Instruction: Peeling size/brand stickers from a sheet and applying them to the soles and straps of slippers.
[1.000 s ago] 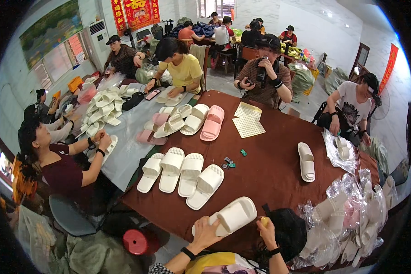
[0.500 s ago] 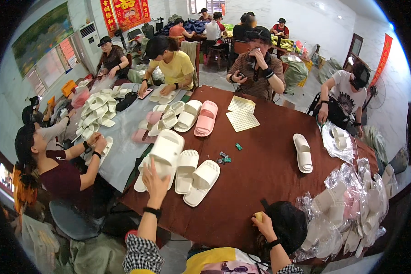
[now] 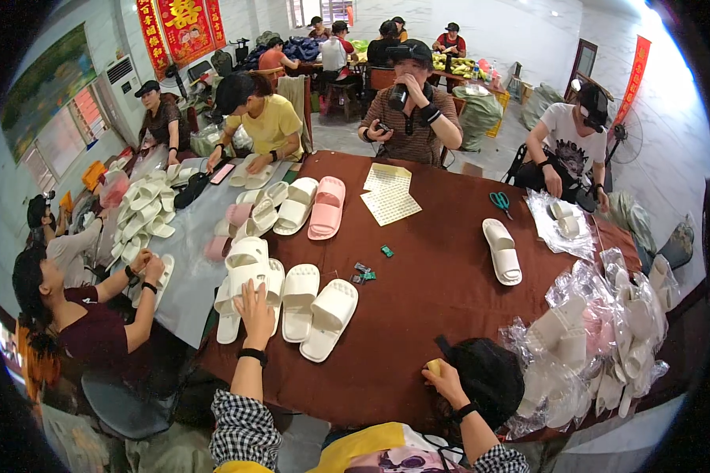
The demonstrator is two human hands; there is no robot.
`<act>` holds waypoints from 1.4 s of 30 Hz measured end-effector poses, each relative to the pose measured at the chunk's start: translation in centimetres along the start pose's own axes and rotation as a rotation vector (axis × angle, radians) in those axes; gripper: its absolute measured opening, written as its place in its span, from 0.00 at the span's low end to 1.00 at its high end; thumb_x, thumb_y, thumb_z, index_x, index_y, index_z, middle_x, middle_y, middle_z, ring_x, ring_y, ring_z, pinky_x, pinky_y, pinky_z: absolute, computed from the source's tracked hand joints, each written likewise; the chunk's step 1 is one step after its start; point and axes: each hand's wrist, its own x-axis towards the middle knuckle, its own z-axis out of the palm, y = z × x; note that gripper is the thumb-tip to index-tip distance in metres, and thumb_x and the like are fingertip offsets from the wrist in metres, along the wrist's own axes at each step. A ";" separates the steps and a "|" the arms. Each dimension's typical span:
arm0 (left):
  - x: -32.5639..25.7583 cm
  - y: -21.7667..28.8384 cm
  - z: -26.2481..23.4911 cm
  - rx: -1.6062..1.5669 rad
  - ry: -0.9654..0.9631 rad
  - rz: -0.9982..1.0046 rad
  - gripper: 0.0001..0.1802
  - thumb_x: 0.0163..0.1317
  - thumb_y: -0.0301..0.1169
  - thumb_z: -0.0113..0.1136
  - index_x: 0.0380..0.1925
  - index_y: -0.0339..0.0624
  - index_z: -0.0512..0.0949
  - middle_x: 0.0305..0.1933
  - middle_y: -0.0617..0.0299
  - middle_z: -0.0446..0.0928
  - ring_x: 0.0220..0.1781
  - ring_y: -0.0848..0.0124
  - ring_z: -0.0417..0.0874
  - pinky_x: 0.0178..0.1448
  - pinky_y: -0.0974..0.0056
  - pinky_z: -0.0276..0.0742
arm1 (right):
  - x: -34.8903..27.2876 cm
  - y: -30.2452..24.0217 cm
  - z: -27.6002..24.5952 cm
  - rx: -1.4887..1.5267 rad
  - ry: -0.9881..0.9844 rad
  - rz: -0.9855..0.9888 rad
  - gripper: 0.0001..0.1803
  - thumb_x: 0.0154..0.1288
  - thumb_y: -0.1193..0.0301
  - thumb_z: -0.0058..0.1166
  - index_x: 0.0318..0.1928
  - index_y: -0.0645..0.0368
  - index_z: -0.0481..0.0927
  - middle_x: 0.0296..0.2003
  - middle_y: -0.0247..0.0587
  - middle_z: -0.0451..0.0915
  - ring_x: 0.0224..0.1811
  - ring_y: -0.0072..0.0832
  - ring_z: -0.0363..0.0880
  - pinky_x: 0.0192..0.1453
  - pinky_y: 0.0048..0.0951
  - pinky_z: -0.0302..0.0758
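My left hand [image 3: 257,319] rests with spread fingers on the heel end of a white slipper [image 3: 248,256]. This slipper lies among other white slippers at the table's left side. A pair of white slippers [image 3: 321,323] stands just right of that hand. My right hand [image 3: 450,384], near the front edge, pinches a small yellow piece [image 3: 434,367] whose exact kind I cannot make out. Beside it lies a black cap-like cloth item [image 3: 487,378].
Plastic-wrapped slippers [image 3: 568,363] are heaped at right. A stacked white slipper pair [image 3: 502,252], teal scissors [image 3: 500,203], label sheets [image 3: 391,197], small green packets [image 3: 364,273] and pink slippers [image 3: 327,209] lie on the brown-covered table [image 3: 426,307]. Several people sit around.
The white slipper at my left hand has come down onto the others, and the fingers have spread. My right hand keeps the yellow piece. The view has shifted, and the scissors now show.
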 end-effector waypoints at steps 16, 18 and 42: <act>-9.9 18.2 2.3 -0.416 -0.283 0.515 0.38 0.58 0.35 0.66 0.70 0.49 0.64 0.77 0.44 0.50 0.79 0.43 0.47 0.77 0.35 0.44 | 0.0 -2.9 -1.8 -0.079 -0.084 0.056 0.20 0.64 0.58 0.64 0.43 0.62 0.78 0.32 0.49 0.83 0.35 0.39 0.85 0.38 0.38 0.78; -10.9 19.4 4.2 -0.322 -0.327 0.600 0.39 0.60 0.41 0.65 0.71 0.53 0.63 0.78 0.45 0.50 0.79 0.44 0.47 0.77 0.34 0.42 | 0.3 -4.6 -3.0 -0.113 -0.183 0.077 0.19 0.64 0.58 0.63 0.44 0.62 0.78 0.32 0.47 0.83 0.34 0.35 0.84 0.38 0.35 0.78; -11.3 19.0 6.2 -0.310 -0.729 0.510 0.43 0.69 0.66 0.39 0.78 0.62 0.45 0.81 0.42 0.30 0.81 0.40 0.24 0.73 0.29 0.16 | 23.6 -4.6 -22.9 -0.579 0.507 0.091 0.47 0.49 0.51 0.71 0.69 0.44 0.65 0.67 0.50 0.62 0.60 0.54 0.75 0.61 0.48 0.75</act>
